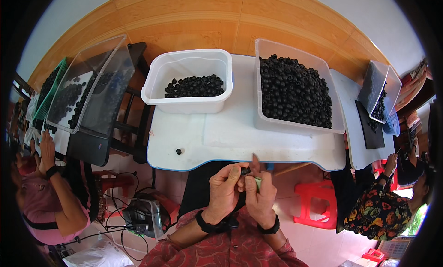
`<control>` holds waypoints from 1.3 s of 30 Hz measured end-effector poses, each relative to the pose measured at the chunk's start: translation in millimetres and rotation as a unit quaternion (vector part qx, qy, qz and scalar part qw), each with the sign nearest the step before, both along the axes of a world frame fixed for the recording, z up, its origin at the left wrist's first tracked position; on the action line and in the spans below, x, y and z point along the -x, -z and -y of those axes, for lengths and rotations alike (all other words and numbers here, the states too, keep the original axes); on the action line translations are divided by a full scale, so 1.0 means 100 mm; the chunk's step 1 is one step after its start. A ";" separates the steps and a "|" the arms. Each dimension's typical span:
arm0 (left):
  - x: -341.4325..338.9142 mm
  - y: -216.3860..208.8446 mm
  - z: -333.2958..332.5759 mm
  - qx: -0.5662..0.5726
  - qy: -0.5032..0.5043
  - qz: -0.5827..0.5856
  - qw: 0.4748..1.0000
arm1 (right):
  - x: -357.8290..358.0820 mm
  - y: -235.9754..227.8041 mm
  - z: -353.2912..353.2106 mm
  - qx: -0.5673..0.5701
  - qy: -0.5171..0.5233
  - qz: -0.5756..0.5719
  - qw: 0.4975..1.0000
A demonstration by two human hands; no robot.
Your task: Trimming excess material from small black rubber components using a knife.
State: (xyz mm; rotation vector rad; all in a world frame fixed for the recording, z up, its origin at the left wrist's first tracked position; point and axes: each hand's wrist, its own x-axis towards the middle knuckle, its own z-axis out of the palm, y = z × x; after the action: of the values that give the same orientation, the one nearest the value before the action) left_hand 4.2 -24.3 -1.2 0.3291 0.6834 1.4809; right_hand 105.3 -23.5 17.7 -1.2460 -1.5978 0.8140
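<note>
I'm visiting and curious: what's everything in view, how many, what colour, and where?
Blue-edged table: one, white, centre.
Rectangular plastic tub: one, white, table's left.
Large plastic bin: one, translucent, table's right.
Small round pieces: too many to count, black, heaped in bin, fewer in tub.
Loose round piece: one, black, near table's front edge.
Plastic side bins: two, clear, neighbouring tables.
Plastic stools: at least two, red, floor.
Co-workers: at least two, floral top right, pink top left.
Panelled wall: one, orange-brown, behind.
Left hand: one, bare, pinching a round black piece.
Right hand: one, bare, holding a small pale-green-handled tool.
</note>
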 end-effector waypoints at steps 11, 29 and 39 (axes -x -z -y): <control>0.08 0.04 0.02 -0.050 0.075 0.036 0.995 | -0.12 -0.18 0.04 0.188 -0.042 -0.291 0.937; 0.10 -0.04 0.01 -0.047 0.115 0.096 0.988 | -0.16 -0.16 0.01 0.212 -0.052 -0.319 0.922; 0.15 -0.09 0.01 0.012 0.124 0.108 0.986 | -0.17 -0.16 0.00 0.229 -0.081 -0.362 0.900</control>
State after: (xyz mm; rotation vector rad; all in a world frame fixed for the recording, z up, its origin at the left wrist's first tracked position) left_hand -10.6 -25.6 7.8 0.2212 0.4670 1.2482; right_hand 122.6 -23.9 33.4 -0.9368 -0.9228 1.6076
